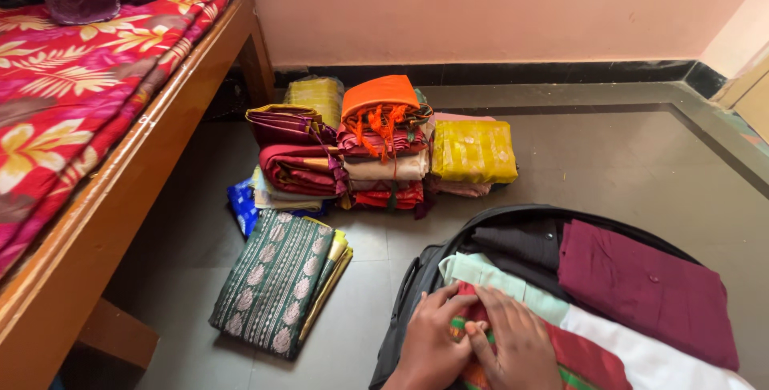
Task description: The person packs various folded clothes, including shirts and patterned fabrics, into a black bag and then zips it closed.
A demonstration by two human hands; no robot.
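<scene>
Two hands (473,346) — on red folded cloth (589,354) | long axis lower-right

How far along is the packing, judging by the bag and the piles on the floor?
Done: the open bag already holds folded maroon, black, mint and white garments. In hand: the left hand and right hand press a red and green folded cloth into it. Left: the stacked folded fabrics and the green patterned cloth are on the floor.
</scene>
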